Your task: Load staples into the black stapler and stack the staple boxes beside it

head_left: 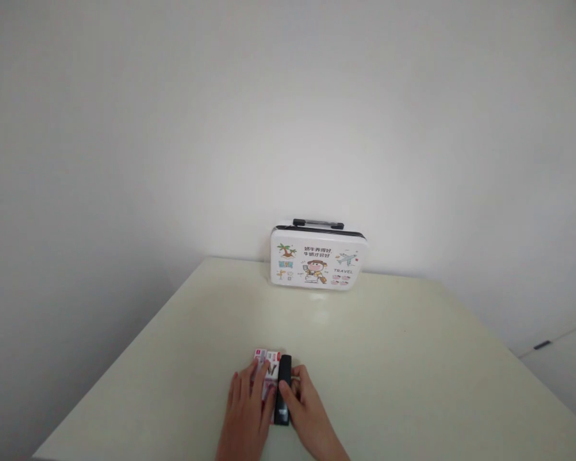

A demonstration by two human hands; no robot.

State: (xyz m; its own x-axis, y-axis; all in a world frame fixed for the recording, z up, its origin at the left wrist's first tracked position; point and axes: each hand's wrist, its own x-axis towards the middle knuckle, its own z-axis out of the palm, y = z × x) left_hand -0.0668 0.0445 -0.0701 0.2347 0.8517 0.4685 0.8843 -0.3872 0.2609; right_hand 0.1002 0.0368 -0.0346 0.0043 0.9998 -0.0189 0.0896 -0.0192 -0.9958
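Note:
My left hand [246, 404] lies flat on a small stack of pink-and-white cards or packets [265, 362] near the table's front edge, fingers spread over them. My right hand [306, 406] grips a slim black oblong device [283, 389], which lies lengthwise right beside the cards. The two hands nearly touch. What the black device is exactly is too small to tell.
A pale cream table [393, 371] stands against a white wall. At its far edge a small white suitcase-shaped case [317, 257] with cartoon prints and a black handle stands upright. A white cabinet [564, 365] shows at the right.

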